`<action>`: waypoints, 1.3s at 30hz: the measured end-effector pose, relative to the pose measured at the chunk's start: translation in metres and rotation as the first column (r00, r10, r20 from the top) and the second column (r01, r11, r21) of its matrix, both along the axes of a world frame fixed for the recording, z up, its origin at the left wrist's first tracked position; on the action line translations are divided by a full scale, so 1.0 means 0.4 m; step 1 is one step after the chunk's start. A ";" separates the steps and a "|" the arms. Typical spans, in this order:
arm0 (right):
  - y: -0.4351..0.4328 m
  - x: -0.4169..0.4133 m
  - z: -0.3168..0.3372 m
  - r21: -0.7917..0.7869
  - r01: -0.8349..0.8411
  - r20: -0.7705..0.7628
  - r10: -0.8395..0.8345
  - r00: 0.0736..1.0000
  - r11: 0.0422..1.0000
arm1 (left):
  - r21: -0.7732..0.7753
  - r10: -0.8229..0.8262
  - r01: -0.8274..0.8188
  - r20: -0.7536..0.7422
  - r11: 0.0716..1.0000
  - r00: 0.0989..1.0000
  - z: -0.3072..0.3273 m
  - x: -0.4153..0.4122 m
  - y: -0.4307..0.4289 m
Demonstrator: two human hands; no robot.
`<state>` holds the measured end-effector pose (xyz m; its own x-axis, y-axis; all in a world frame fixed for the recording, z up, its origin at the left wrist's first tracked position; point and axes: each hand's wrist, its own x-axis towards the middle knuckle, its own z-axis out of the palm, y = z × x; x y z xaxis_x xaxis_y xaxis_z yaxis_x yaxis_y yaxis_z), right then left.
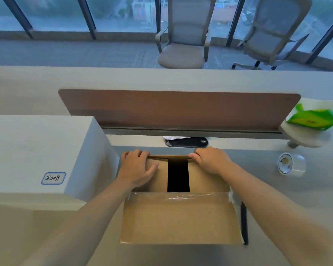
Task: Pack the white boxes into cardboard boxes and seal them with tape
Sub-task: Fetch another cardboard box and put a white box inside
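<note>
- Grey desk [258, 154] spans the view, and everything below stands or lies on it.
- One brown divider panel [181, 110] stands upright along the desk's far side.
- One white box [42, 150] stands on the left, just beside the cardboard box, with a blue-edged label [53, 178] on top. A wider white ledge shows under it; I cannot tell whether that is a second box.
- One cardboard box [181, 217] sits in the middle, in front of the person. Its near flap is folded out toward the person, with clear tape along the crease. The two inner flaps lie down with a dark gap [178, 175] between them.
- Two office chairs [185, 35] [277, 35] stand beyond the desk, by the windows.
- Two bare forearms reach forward from the lower corners.
- Left hand [137, 167] lies palm down on the left inner flap, thumb spread toward the gap, fingers bent over the box's far edge.
- Right hand [210, 160] grips the far edge on the right of the gap, fingers curled over it and thumb pressed on top.
- One green packet [311, 120] lies on a small round shelf [306, 139] at the right.
- One roll of clear tape [291, 163] stands on edge, right of the cardboard box and apart from it.
- One black pen [244, 223] lies along the box's right side.
</note>
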<state>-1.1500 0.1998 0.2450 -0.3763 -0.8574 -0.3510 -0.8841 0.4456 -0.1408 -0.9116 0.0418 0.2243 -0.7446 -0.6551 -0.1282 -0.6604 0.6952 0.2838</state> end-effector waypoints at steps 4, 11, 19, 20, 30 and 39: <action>0.011 0.037 0.053 -0.116 -0.002 -0.013 0.001 1.000 0.993 | 0.019 0.004 -0.004 -0.013 1.000 1.000 0.046 0.019 0.020; 0.045 0.191 0.112 -0.055 0.033 0.212 -0.020 0.977 0.998 | 0.240 -0.080 0.039 0.162 0.970 0.984 0.129 0.097 0.068; 0.086 0.266 0.218 0.107 0.061 0.334 -0.094 0.938 0.992 | 0.302 -0.093 0.094 -0.017 0.949 0.995 0.251 0.167 0.071; 0.093 0.268 0.250 0.142 0.056 0.350 -0.103 0.931 0.988 | 0.314 -0.139 0.127 0.016 0.941 0.990 0.271 0.176 0.077; 0.238 0.441 0.226 0.501 -0.002 0.284 -0.162 0.945 0.865 | 0.468 -0.471 0.287 0.342 0.836 0.813 0.174 0.248 0.238; 0.282 0.498 0.118 0.289 -0.077 -0.003 0.081 0.997 0.954 | 0.089 -0.678 0.695 0.335 0.714 0.654 0.123 0.252 0.300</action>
<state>-0.9508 0.3124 0.2923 -0.3185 -0.7479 -0.5824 -0.9190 0.3942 -0.0037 -0.8109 0.1619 0.2733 -0.9037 0.0150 -0.4280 -0.0339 0.9937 0.1065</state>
